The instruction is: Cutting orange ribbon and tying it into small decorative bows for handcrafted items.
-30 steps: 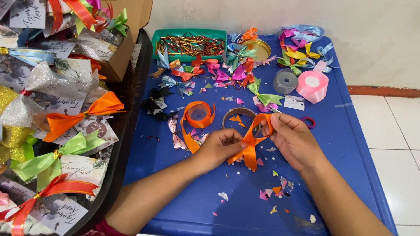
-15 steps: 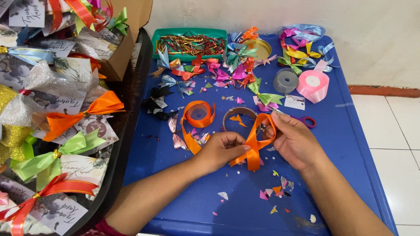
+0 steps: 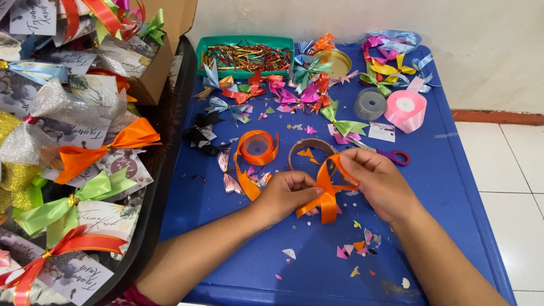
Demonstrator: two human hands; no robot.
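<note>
Meanwhile, near the middle of a blue plastic table (image 3: 453,187), the left hand (image 3: 286,195) and right hand (image 3: 377,181) both pinch a folded orange satin ribbon (image 3: 327,192). An orange ribbon roll (image 3: 258,147) lies just beyond; purple-handled scissors (image 3: 391,156) sit beside the right hand. Paper scraps (image 3: 357,249) dot the front edge, with bare blue surface toward the right rim.

Orange ribbon bow (image 3: 327,192), blue table (image 3: 453,187), pink ribbon roll (image 3: 406,110), seemingly grey spool (image 3: 369,103).

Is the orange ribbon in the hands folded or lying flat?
Folded: the orange ribbon piece forms a loop pinched between left hand and right hand, tails hanging down.
</note>
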